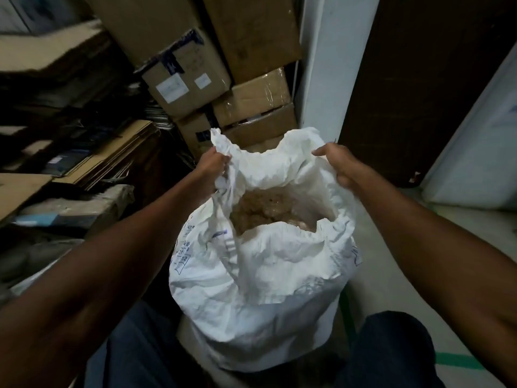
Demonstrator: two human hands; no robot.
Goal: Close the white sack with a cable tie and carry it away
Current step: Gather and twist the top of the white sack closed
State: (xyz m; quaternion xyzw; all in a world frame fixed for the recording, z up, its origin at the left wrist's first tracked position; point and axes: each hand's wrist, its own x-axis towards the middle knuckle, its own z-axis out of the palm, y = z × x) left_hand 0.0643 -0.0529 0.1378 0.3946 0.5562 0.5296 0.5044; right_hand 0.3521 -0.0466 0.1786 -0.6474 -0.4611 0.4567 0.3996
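White woven plastic: one sack [260,289], crumpled, blue print on its left and right flanks, text too blurred to read.
Head view, sack position: standing on the floor between the person's two knees, just in front of the box stack, mouth open and facing up.
Sack contents: loose tan-brown material [263,208] visible through the mouth; what it is cannot be told.
Hands: two, both bare, both on the sack rim.
Left hand [214,163]: fingers clenched round a bunched fold of the rim at the far left, pulling it up into a peak.
Right hand [338,163]: thumb on top, fingers curled under the rim at the far right, pinching the fabric.
Rim between the hands: sags in a shallow curve; near edge droops lower, toward the person.
Knees: two, in dark blue trousers [391,348], one each side of the sack base.
Cardboard boxes [251,99]: at least six stacked behind the sack; one bears two white labels.
Flattened cardboard [117,147]: a pile of sheets at left, count unclear.
White pillar [316,79]: one, right of the boxes.
Floor [391,261]: pale, with one green stripe [456,359] at lower right.
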